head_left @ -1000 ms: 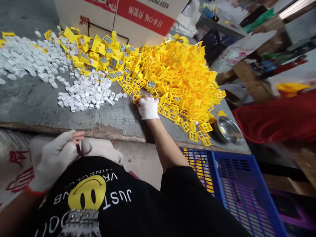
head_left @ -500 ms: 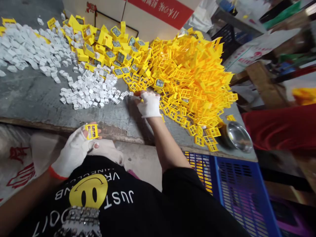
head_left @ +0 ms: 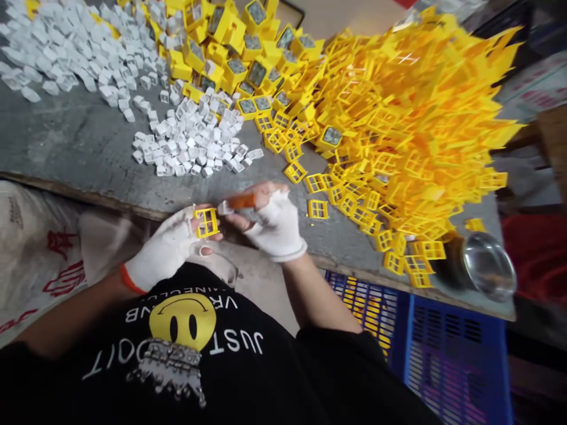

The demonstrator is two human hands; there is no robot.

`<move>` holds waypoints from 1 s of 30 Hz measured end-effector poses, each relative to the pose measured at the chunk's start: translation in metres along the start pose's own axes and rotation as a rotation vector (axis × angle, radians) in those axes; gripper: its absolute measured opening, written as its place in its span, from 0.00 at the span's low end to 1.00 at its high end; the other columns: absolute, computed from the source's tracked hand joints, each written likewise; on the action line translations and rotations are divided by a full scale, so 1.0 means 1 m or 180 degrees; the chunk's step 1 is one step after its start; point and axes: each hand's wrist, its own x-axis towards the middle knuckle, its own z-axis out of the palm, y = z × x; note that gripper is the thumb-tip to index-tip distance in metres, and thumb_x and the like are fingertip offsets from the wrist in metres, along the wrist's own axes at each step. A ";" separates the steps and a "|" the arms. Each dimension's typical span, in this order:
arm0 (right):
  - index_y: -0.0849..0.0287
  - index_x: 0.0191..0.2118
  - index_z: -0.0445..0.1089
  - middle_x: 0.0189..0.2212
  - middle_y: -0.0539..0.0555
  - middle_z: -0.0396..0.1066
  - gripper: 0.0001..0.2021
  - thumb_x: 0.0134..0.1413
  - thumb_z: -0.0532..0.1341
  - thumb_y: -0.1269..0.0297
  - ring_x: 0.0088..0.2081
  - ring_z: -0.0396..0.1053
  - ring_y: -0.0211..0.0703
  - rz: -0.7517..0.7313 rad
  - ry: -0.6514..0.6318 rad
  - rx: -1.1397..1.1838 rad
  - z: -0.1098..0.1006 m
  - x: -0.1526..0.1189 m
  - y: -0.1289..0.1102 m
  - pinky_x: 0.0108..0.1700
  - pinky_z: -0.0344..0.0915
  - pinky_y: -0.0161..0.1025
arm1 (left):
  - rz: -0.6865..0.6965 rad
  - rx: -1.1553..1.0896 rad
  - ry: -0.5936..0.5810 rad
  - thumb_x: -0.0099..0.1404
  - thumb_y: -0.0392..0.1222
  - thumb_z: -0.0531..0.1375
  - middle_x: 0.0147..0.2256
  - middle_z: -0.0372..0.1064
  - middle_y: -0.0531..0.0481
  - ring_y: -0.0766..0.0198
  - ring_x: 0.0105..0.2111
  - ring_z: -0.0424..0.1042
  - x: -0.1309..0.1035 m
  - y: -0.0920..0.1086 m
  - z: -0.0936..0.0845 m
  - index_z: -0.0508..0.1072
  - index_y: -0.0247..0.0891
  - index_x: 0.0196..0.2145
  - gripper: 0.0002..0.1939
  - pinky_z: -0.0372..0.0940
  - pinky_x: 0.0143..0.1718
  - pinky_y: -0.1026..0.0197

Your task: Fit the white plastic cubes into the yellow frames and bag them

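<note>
At the near edge of a grey table (head_left: 75,139), my two hands meet over my lap, both in white fingerless gloves. I hold one yellow window-like frame (head_left: 206,222) and one orange-handled tool (head_left: 245,201); the tool is blurred, its pale tip pointing left. On the table are two groups of small white pieces (head_left: 190,144), one large and one smaller, each too many to count. Beyond them is a heap of yellow blocks (head_left: 237,66) with grey panels, and to the right a tall pile of yellow parts (head_left: 398,112), also past counting. One loose frame (head_left: 318,209) lies by itself right of my tool hand, and one metal bowl (head_left: 489,265) stands at the table's right end.

My left hand (head_left: 170,242) reaches in from the lower left, an orange band at the wrist, its fingers closed around the edges of the frame. My right hand (head_left: 274,221) comes from the lower right, elbow bent, fingers wrapped round the orange handle.

The held frame sits at the fingertips of my left hand, just left of the tool's tip; whether they touch I cannot tell.
</note>
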 end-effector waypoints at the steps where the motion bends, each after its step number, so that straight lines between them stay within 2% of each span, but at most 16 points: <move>1: 0.48 0.51 0.81 0.45 0.55 0.82 0.15 0.72 0.62 0.48 0.47 0.74 0.51 -0.0236 0.0071 0.0185 0.005 -0.007 -0.012 0.55 0.66 0.51 | 0.0039 0.0015 -0.0071 0.67 0.47 0.73 0.46 0.81 0.43 0.56 0.41 0.81 0.000 -0.001 0.000 0.80 0.42 0.57 0.23 0.75 0.38 0.59; 3: 0.48 0.48 0.82 0.44 0.54 0.83 0.15 0.74 0.60 0.50 0.46 0.75 0.49 -0.0489 0.0198 0.0366 0.015 -0.016 -0.028 0.53 0.67 0.50 | 0.0170 0.0063 -0.0148 0.65 0.48 0.74 0.49 0.81 0.42 0.55 0.44 0.81 0.000 -0.003 -0.001 0.80 0.40 0.55 0.23 0.75 0.37 0.59; 5: 0.49 0.47 0.82 0.46 0.53 0.84 0.16 0.76 0.57 0.51 0.47 0.76 0.48 -0.0613 0.0160 0.0381 0.021 -0.017 -0.032 0.52 0.66 0.50 | 0.0267 0.0073 -0.0161 0.61 0.48 0.77 0.48 0.81 0.43 0.55 0.42 0.81 -0.001 -0.005 -0.003 0.81 0.39 0.52 0.23 0.74 0.36 0.60; 8: 0.47 0.50 0.82 0.53 0.53 0.83 0.17 0.77 0.55 0.52 0.49 0.77 0.49 -0.0577 -0.0176 0.0285 0.014 -0.004 -0.012 0.53 0.68 0.50 | 0.0228 0.0003 -0.0040 0.59 0.47 0.78 0.43 0.81 0.44 0.58 0.37 0.79 -0.003 -0.004 -0.007 0.81 0.39 0.49 0.22 0.74 0.35 0.59; 10: 0.47 0.53 0.80 0.56 0.54 0.82 0.16 0.76 0.54 0.56 0.53 0.76 0.52 -0.0007 -0.0188 -0.0047 0.003 0.014 0.017 0.57 0.67 0.53 | 0.0089 -0.0045 0.0098 0.61 0.49 0.76 0.41 0.81 0.45 0.59 0.33 0.78 -0.003 -0.003 -0.008 0.81 0.41 0.49 0.21 0.75 0.35 0.57; 13: 0.52 0.56 0.77 0.58 0.60 0.79 0.17 0.69 0.56 0.66 0.60 0.71 0.61 0.1161 -0.0220 -0.0810 -0.004 0.052 0.065 0.62 0.63 0.59 | 0.0049 -0.0027 0.0271 0.63 0.53 0.75 0.39 0.80 0.45 0.59 0.29 0.76 0.000 -0.001 -0.008 0.80 0.42 0.50 0.22 0.74 0.32 0.56; 15: 0.56 0.56 0.76 0.57 0.64 0.79 0.18 0.64 0.58 0.68 0.61 0.69 0.66 0.1433 -0.0550 -0.1113 -0.001 0.075 0.087 0.62 0.60 0.61 | 0.0210 0.0024 0.0371 0.61 0.54 0.75 0.38 0.79 0.45 0.59 0.29 0.76 0.003 -0.001 -0.007 0.80 0.39 0.48 0.22 0.73 0.30 0.58; 18: 0.58 0.53 0.76 0.52 0.65 0.81 0.15 0.63 0.60 0.66 0.60 0.69 0.67 0.1414 -0.0929 -0.1288 0.005 0.092 0.099 0.62 0.59 0.61 | 0.0420 0.0117 0.0501 0.62 0.56 0.74 0.37 0.79 0.44 0.60 0.30 0.76 0.008 -0.001 -0.007 0.81 0.37 0.44 0.22 0.71 0.28 0.60; 20: 0.57 0.50 0.77 0.50 0.64 0.81 0.12 0.65 0.60 0.64 0.59 0.71 0.66 0.1468 -0.0919 -0.1310 0.006 0.087 0.097 0.63 0.59 0.61 | 0.0466 0.0170 0.0568 0.62 0.57 0.74 0.37 0.79 0.44 0.58 0.31 0.77 0.009 -0.001 -0.007 0.81 0.36 0.44 0.23 0.71 0.27 0.61; 22: 0.57 0.50 0.78 0.50 0.63 0.81 0.12 0.66 0.61 0.62 0.58 0.72 0.64 0.1429 -0.0716 -0.1224 0.002 0.073 0.088 0.63 0.61 0.59 | 0.0434 0.0185 0.0592 0.63 0.56 0.73 0.37 0.79 0.43 0.58 0.33 0.77 0.010 0.000 -0.005 0.81 0.35 0.45 0.22 0.71 0.27 0.61; 27: 0.52 0.49 0.80 0.46 0.57 0.82 0.14 0.70 0.60 0.53 0.50 0.75 0.56 0.0510 -0.0025 -0.0501 -0.005 0.020 0.042 0.56 0.66 0.53 | 0.0231 0.0127 0.0491 0.71 0.51 0.67 0.38 0.79 0.41 0.58 0.32 0.77 0.014 0.000 0.005 0.81 0.34 0.45 0.16 0.71 0.28 0.61; 30: 0.50 0.48 0.80 0.44 0.55 0.82 0.18 0.72 0.59 0.45 0.45 0.75 0.53 0.0041 0.0129 -0.0111 -0.003 -0.004 0.010 0.53 0.66 0.51 | 0.0400 0.0076 0.0287 0.70 0.49 0.69 0.44 0.80 0.42 0.56 0.38 0.79 0.013 -0.004 0.008 0.81 0.38 0.49 0.15 0.73 0.32 0.60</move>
